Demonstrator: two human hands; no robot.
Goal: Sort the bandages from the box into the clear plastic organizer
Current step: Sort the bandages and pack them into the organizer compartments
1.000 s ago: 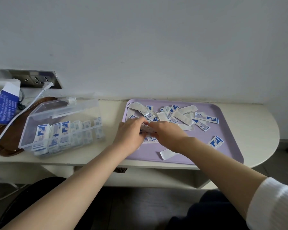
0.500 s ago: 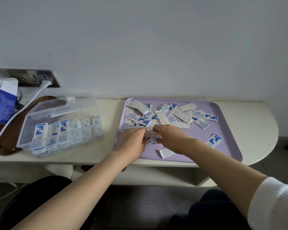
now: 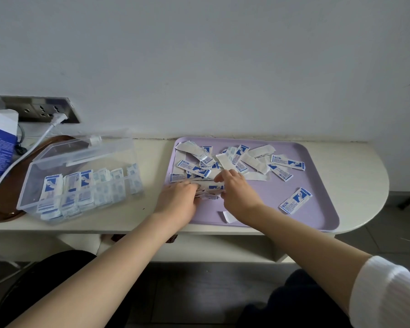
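I see both hands drawn back from the pile [image 3: 232,159]; left hand [image 3: 179,198] and right hand [image 3: 239,193] grip one bandage stack [image 3: 211,187].

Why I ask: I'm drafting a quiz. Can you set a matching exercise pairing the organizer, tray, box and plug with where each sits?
Things:
1 clear plastic organizer
2 purple tray
3 blue and white box
4 white plug

Places:
A in the wall socket
B holding the loose bandages
C far left edge of view
D just left of the tray

Pairs: 1-D, 2-B, 3-C, 4-A
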